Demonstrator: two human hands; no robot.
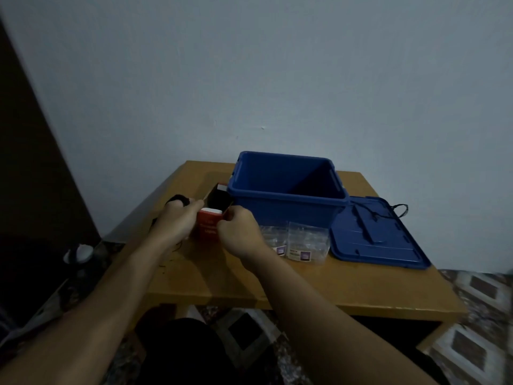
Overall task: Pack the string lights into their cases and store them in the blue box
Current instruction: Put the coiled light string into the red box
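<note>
your left hand [177, 219] and right hand [240, 232] curl round the red case [207, 229], pinching its open top flaps, on the bench [305, 284] just left of the blue box [277, 211]. clear packets [301, 241] lie in front of that box, its lid [374, 237] flat to its right. a dark string light [179, 200] sits left of it, beside your left hand.
</note>
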